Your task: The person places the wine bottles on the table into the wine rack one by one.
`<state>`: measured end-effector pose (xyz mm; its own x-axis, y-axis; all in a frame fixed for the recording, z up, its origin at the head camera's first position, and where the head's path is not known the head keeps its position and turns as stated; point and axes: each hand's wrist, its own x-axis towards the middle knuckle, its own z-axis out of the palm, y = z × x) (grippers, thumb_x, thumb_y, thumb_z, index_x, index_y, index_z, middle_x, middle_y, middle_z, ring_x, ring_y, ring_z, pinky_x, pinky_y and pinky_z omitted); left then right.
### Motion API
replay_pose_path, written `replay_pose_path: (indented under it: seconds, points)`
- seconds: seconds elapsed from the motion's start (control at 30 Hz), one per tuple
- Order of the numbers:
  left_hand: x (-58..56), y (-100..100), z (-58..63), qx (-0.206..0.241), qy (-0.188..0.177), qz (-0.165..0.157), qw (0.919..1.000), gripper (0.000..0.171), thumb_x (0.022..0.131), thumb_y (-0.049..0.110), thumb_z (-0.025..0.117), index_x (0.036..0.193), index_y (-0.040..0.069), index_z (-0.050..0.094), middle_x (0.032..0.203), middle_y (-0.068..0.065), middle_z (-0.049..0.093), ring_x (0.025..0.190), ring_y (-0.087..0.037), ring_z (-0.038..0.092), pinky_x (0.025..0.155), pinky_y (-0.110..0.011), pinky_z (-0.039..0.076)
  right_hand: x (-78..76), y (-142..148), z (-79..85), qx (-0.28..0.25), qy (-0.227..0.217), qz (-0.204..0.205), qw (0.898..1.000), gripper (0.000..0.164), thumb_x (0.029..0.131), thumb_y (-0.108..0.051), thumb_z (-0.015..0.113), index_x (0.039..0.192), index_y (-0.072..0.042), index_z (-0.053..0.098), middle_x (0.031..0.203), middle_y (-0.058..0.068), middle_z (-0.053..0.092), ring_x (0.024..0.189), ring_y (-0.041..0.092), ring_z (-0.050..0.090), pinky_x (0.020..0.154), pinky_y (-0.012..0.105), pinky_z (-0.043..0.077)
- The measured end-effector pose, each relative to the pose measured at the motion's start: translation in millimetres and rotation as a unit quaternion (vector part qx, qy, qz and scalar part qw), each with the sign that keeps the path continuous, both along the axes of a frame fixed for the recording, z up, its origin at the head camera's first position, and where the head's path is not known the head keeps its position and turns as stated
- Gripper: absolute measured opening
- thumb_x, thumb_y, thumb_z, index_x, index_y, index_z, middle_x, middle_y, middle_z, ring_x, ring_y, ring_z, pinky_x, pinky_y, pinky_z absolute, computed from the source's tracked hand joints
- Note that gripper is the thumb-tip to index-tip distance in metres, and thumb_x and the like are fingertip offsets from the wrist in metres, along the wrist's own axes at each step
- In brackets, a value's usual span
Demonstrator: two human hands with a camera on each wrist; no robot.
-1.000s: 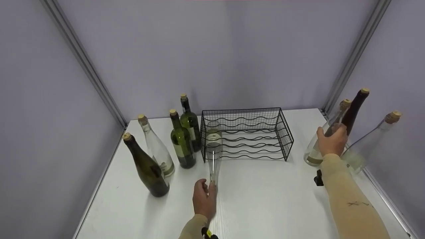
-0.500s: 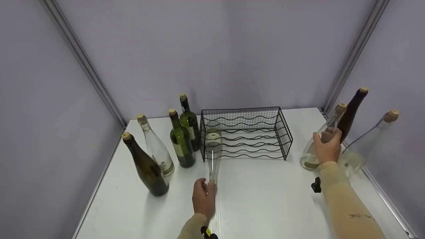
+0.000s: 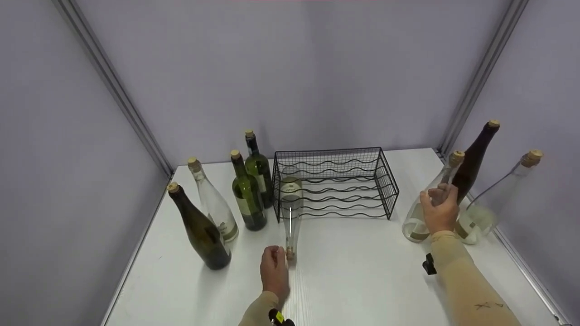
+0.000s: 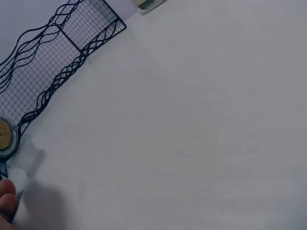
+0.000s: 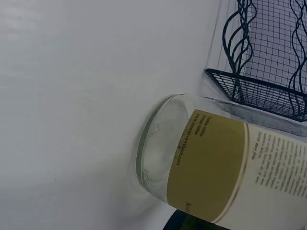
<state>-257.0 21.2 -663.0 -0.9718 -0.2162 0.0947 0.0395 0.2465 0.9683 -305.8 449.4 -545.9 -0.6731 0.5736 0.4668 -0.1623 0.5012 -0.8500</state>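
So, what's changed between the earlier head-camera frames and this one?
The left hand has let go of the clear corked bottle lying in the black wire rack and shifted slightly left, leaving the cork in view. The right hand has moved another clear bottle, which it grips, leftward and nearer the person. The rack, lying bottle and two green wine bottles stayed put.

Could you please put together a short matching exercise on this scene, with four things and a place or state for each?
1. left hand
2. right hand
3. lying bottle
4. rack

A. black and mesh-sided
B. gripping a clear bottle
C. next to the lying bottle's cork
D. in the rack, neck jutting out

Pairs: 1-C; 2-B; 3-D; 4-A
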Motion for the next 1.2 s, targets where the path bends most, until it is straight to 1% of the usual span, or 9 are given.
replay_pose_path:
  seconds: [0.17,0.33,0.47,0.63,0.77,0.87,0.97,1.07,1.2]
  points:
    - [1.5,-7,8.4,0.007,-0.029,-0.028,0.9992,0.034,0.097,0.038,0.039,0.108,0.009,0.052,0.093,-0.003,0.053,0.084,-0.016,0.049,0.073,-0.034,0.042,1.1,-12,-4.5,0.014,0.04,0.027,0.999,0.041,0.081,-0.017,0.067,0.114,-0.008,0.045,0.093,0.005,0.062,0.089,0.013,0.058,0.081,0.028,0.045]
    - [0.3,-15,18.2,0.0,-0.036,-0.053,0.9979,0.036,0.098,0.036,0.039,0.106,0.004,0.053,0.096,-0.01,0.056,0.084,-0.018,0.051,0.074,-0.035,0.042,6.6,-30,-3.0,0.029,0.063,0.069,0.995,0.04,0.08,-0.009,0.067,0.114,-0.002,0.047,0.094,0.009,0.063,0.09,0.022,0.06,0.079,0.032,0.047]
    - [0.4,-21,23.6,-0.024,-0.022,-0.058,0.9978,0.03,0.098,0.033,0.041,0.099,0.008,0.056,0.087,-0.009,0.056,0.076,-0.016,0.05,0.068,-0.033,0.042,15.9,-49,5.1,0.039,0.058,0.098,0.993,0.039,0.081,-0.006,0.065,0.113,0.001,0.045,0.095,0.013,0.063,0.089,0.027,0.06,0.079,0.038,0.047]
    - [2.7,-25,31.2,-0.06,0.017,-0.059,0.9963,0.025,0.097,0.034,0.042,0.09,0.015,0.055,0.081,-0.002,0.053,0.073,-0.014,0.048,0.066,-0.031,0.041,31.0,-75,16.9,0.054,0.035,0.121,0.991,0.037,0.082,-0.004,0.063,0.114,0.002,0.044,0.097,0.015,0.063,0.087,0.022,0.06,0.079,0.032,0.047]
    - [6.0,-25,40.5,-0.092,0.055,-0.057,0.9926,0.021,0.097,0.033,0.044,0.091,0.016,0.056,0.083,0.005,0.051,0.077,-0.012,0.049,0.068,-0.032,0.041,35.8,-88,18.8,0.065,0.018,0.157,0.985,0.038,0.084,-0.006,0.061,0.116,0.003,0.042,0.101,0.017,0.062,0.092,0.027,0.06,0.083,0.032,0.045]
    - [8.6,-24,46.9,-0.108,0.079,-0.062,0.9891,0.019,0.097,0.032,0.044,0.093,0.017,0.056,0.085,0.007,0.052,0.081,-0.01,0.05,0.069,-0.031,0.042,31.7,-88,11.2,0.06,-0.005,0.211,0.976,0.042,0.086,-0.01,0.062,0.12,0.0,0.038,0.108,0.017,0.06,0.099,0.03,0.058,0.09,0.035,0.043]
    - [11.2,-22,52.5,-0.124,0.103,-0.072,0.9844,0.019,0.097,0.032,0.045,0.094,0.017,0.056,0.087,0.008,0.051,0.084,-0.009,0.05,0.07,-0.03,0.042,27.3,-83,0.3,0.055,-0.051,0.264,0.962,0.052,0.087,-0.016,0.063,0.128,-0.007,0.033,0.118,0.015,0.056,0.109,0.03,0.053,0.096,0.041,0.037]
    - [14.7,-22,57.7,-0.132,0.119,-0.084,0.9804,0.02,0.097,0.031,0.045,0.095,0.015,0.057,0.089,0.008,0.051,0.085,-0.01,0.049,0.07,-0.03,0.042,27.5,-78,-10.9,0.056,-0.116,0.297,0.946,0.068,0.084,-0.025,0.068,0.136,-0.017,0.025,0.128,0.011,0.051,0.12,0.029,0.045,0.1,0.047,0.031]
    - [18.3,-24,61.9,-0.143,0.128,-0.096,0.9767,0.023,0.097,0.031,0.044,0.096,0.012,0.058,0.09,0.008,0.052,0.086,-0.01,0.049,0.07,-0.03,0.043,31.3,-71,-23.1,0.073,-0.182,0.327,0.924,0.085,0.077,-0.029,0.074,0.141,-0.022,0.019,0.133,0.007,0.047,0.127,0.031,0.035,0.1,0.055,0.025]
